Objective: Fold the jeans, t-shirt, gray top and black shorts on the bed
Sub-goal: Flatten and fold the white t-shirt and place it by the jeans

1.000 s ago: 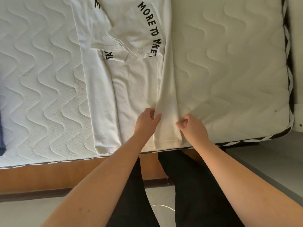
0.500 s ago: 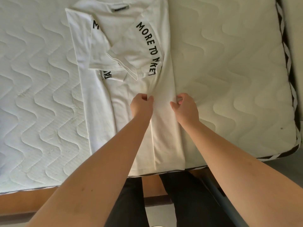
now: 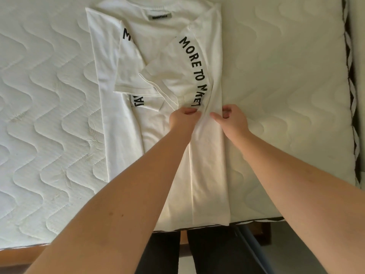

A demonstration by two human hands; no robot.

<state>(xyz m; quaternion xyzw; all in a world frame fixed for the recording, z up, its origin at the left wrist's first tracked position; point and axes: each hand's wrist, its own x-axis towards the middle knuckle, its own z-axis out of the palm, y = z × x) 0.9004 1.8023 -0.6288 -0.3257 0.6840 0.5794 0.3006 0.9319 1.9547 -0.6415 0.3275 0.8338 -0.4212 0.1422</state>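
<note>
A white quilted mattress (image 3: 49,119) with a wavy stitch pattern fills the view; a strip of wooden bed frame (image 3: 17,256) shows at 7 o'clock. The white t-shirt (image 3: 158,26) lies flat on the mattress from 12 o'clock down to the near edge at 6 o'clock, both side panels and both sleeves folded inward. Black lettering, partly legible as "MORE TO", curves along the right sleeve; a grey neck label (image 3: 160,17) sits at 12 o'clock. Near centre, the left hand (image 3: 182,119) and right hand (image 3: 231,120) lie just beside each other, each with fingers curled, pinching a raised ridge of t-shirt fabric between them. Both forearms reach in from 6 o'clock, over the person's dark trousers (image 3: 213,252).
</note>
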